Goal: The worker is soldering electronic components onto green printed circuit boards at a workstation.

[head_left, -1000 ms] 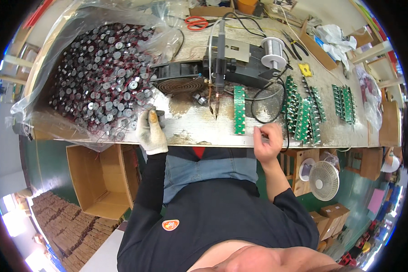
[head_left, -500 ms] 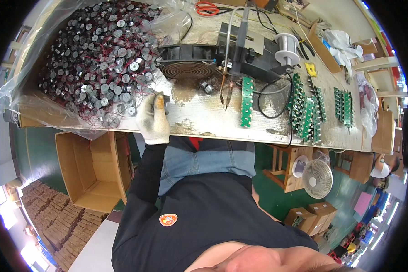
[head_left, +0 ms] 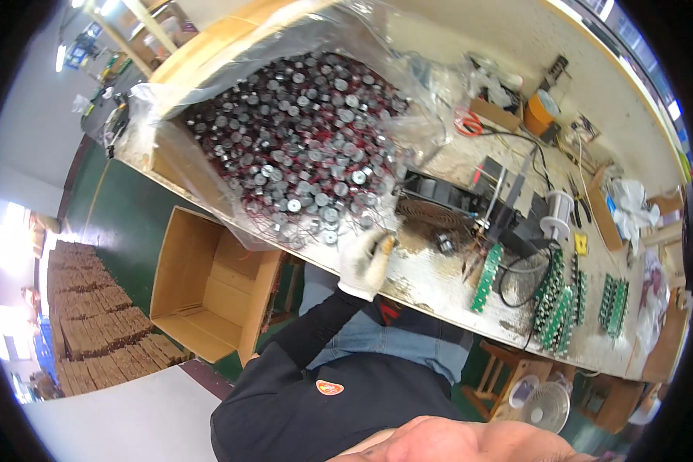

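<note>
My left hand [head_left: 362,267], in a white glove with a stained thumb, rests at the front edge of the workbench, its fingers curled in and closed. What they hold, if anything, cannot be made out. Right beside it lies a big heap of small round silver parts [head_left: 300,146] with thin red wires, in a box lined with clear plastic. One similar dark, round part [head_left: 444,243] sits apart on the bench, in front of a black fan [head_left: 437,214]. Nowhere in the picture does my right hand show.
A soldering iron [head_left: 470,266] hangs by a solder spool [head_left: 556,214]. Green circuit board strips [head_left: 487,279] lie to the right, several in stacks [head_left: 554,308]. Pliers [head_left: 580,202] and red-handled scissors [head_left: 467,123] lie farther back. Below the bench stands an open cardboard box [head_left: 208,289].
My view has swung left and tilted, so the bench now slants down to the right. My left hand stays closed near the bench edge beside the heap.
</note>
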{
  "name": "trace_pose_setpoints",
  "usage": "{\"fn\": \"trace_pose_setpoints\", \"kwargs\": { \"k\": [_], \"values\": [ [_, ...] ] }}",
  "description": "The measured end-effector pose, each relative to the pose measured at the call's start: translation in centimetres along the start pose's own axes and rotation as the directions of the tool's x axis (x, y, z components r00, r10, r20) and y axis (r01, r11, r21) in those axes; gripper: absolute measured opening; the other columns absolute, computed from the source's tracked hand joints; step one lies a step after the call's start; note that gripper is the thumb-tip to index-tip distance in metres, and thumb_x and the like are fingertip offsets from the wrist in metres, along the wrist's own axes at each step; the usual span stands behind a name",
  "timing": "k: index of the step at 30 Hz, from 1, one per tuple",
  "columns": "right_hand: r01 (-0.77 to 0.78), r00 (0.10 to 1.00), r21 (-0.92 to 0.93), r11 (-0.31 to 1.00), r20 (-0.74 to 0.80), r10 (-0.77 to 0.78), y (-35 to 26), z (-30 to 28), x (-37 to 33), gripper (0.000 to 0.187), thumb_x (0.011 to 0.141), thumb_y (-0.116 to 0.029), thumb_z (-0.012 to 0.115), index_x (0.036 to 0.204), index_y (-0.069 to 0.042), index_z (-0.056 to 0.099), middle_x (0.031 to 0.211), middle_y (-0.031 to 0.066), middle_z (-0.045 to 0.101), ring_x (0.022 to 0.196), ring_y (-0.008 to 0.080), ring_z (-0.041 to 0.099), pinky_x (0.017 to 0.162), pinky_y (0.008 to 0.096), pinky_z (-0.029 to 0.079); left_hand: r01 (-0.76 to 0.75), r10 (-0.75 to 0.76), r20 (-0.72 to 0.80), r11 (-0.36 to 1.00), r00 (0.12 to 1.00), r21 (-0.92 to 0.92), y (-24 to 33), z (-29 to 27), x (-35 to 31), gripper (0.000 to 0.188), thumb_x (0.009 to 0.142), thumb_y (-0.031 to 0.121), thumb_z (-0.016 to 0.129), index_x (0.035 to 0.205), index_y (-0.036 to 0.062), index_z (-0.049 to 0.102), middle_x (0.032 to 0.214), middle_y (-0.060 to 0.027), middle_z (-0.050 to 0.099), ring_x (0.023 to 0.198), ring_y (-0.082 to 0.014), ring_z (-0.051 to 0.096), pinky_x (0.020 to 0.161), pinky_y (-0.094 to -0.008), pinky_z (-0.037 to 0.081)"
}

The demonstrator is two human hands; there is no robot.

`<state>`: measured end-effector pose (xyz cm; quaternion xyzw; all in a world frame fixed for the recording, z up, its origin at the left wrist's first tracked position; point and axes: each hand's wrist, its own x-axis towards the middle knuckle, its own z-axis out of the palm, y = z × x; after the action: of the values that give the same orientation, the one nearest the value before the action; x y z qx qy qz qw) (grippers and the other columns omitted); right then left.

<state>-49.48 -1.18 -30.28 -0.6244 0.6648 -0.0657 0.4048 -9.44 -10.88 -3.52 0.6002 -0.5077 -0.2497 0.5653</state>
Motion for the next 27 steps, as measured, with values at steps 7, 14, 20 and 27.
{"fn": "trace_pose_setpoints", "kwargs": {
  "k": [7, 14, 20, 27],
  "values": [
    [-0.028, 0.976, -0.017, 0.999, 0.215, 0.031, -0.6, -2.9, 6.7, 0.037, 0.084, -0.02, 0.065, 0.115, -0.002, 0.059, 0.1, 0.0106, 0.064, 0.09, 0.019, 0.06, 0.075, 0.0352, 0.05, 0.051, -0.049, 0.015, 0.989, 0.999, -0.141, -0.7, 0.2, 0.0, 0.016, 0.09, 0.011, 0.063, 0.098, -0.0027, 0.065, 0.077, -0.0133, 0.063, 0.066, -0.0192, 0.059, 0.061, -0.0299, 0.046],
    [-0.156, 0.909, -0.033, 0.987, 0.386, 0.156, 0.9, -4.7, 7.9, 0.039, 0.081, -0.022, 0.068, 0.114, -0.002, 0.061, 0.1, 0.0102, 0.064, 0.091, 0.0196, 0.06, 0.075, 0.036, 0.051, 0.004, -0.004, -0.002, 0.996, 1.0, -0.085, -0.5, 0.0, 0.3, 0.017, 0.09, 0.013, 0.063, 0.098, -0.0018, 0.065, 0.076, -0.014, 0.063, 0.065, -0.02, 0.06, 0.061, -0.0307, 0.046],
    [-0.293, 0.826, -0.014, 0.956, 0.5, 0.26, 2.1, -4.9, 7.0, 0.04, 0.078, -0.023, 0.07, 0.112, -0.003, 0.062, 0.1, 0.0098, 0.065, 0.091, 0.0202, 0.061, 0.075, 0.0367, 0.052, -0.053, 0.052, -0.006, 0.996, 0.999, -0.077, -0.9, 0.0, 0.0, 0.018, 0.09, 0.013, 0.063, 0.099, -0.0025, 0.065, 0.075, -0.0124, 0.064, 0.063, -0.0187, 0.059, 0.059, -0.0299, 0.046],
    [-0.444, 0.698, -0.005, 0.896, 0.625, 0.349, 3.0, -5.1, 6.0, 0.042, 0.075, -0.025, 0.073, 0.111, -0.004, 0.064, 0.1, 0.0094, 0.066, 0.092, 0.0208, 0.062, 0.075, 0.0375, 0.053, -0.118, 0.118, -0.029, 0.993, 0.993, 0.026, -1.4, 0.5, 0.5, 0.017, 0.088, 0.015, 0.066, 0.095, -0.0004, 0.067, 0.072, -0.0116, 0.063, 0.064, -0.0228, 0.059, 0.061, -0.0333, 0.045]
  ]
}}
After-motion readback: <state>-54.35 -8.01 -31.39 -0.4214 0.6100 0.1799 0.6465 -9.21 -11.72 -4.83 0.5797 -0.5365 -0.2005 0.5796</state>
